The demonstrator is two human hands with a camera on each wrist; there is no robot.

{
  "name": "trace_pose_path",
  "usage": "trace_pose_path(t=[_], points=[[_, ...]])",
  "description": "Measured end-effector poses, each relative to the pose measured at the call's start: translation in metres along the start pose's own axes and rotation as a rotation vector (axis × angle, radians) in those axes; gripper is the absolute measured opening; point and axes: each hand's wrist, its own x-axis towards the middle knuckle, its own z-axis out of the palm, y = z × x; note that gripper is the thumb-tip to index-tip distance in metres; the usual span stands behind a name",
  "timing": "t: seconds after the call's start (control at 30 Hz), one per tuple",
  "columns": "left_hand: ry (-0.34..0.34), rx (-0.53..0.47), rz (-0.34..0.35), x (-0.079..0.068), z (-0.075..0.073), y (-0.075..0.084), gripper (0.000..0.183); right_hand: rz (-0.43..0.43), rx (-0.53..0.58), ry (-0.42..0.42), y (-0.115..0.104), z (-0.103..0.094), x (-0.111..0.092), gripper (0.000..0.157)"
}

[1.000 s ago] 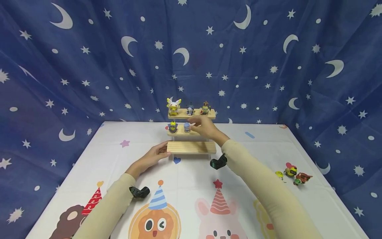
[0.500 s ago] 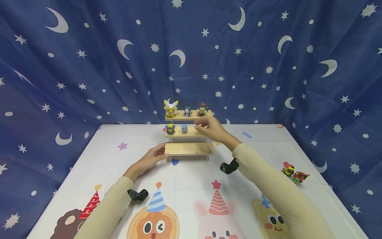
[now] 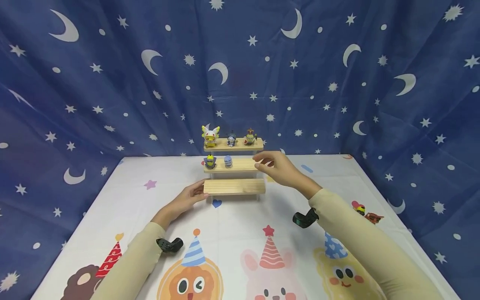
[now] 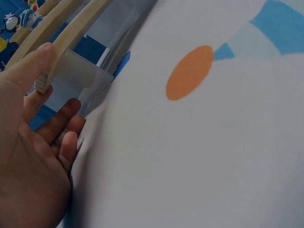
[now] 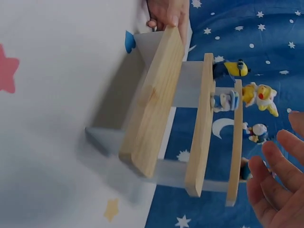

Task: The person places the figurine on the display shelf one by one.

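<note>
A three-tier wooden display stand (image 3: 234,187) is on the table. My left hand (image 3: 185,198) holds the left end of its lowest board; in the left wrist view the thumb (image 4: 40,59) lies on top and the forefinger below. A small blue figurine (image 3: 228,161) stands at mid-board on the middle tier, beside a yellow figurine with a dark cape (image 3: 210,161). My right hand (image 3: 279,168) hovers by that tier's right end, fingers loosely bent and holding nothing. Up top are a white-eared yellow figurine (image 3: 211,136), a dark-blue one (image 3: 231,139) and a crowned one (image 3: 250,136).
More figurines, among them a yellow-and-black one (image 3: 359,208) and a reddish-brown one (image 3: 373,218), lie at the table's right, partly hidden by my right sleeve (image 3: 360,233). A blue star-and-moon curtain (image 3: 240,75) hangs behind the white printed tablecloth (image 3: 168,166).
My right hand has left the blue figurine, which stays on the middle tier, and moved off to the right. My left hand keeps its grip on the stand. The view has shifted slightly.
</note>
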Motion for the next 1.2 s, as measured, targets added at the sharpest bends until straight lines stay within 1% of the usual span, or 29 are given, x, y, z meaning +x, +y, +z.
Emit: trace_pose_path(t=[0.2,0.43,0.7,0.9,1.1,1.2], points=[[0.001,-0.002,-0.005,0.000,-0.002,0.000,0.080,-0.037,-0.028,0.032,0.007,-0.014,-0.016,0.032],[0.006,-0.015,0.006,0.001,-0.005,0.001,0.081,-0.004,-0.106,0.054,0.011,-0.032,-0.035,0.029],[-0.006,-0.010,0.006,0.000,-0.004,0.001,0.080,0.028,-0.200,0.091,0.025,-0.055,-0.064,0.028],[-0.009,-0.020,0.005,-0.002,-0.002,0.002,0.079,0.007,-0.207,0.122,0.039,-0.069,-0.090,0.028],[-0.010,-0.011,-0.011,-0.003,-0.001,0.003,0.080,0.023,-0.225,0.188,0.054,-0.082,-0.122,0.027],[-0.017,0.004,-0.004,-0.002,-0.001,0.002,0.081,0.031,-0.229,0.202,0.062,-0.090,-0.138,0.027]])
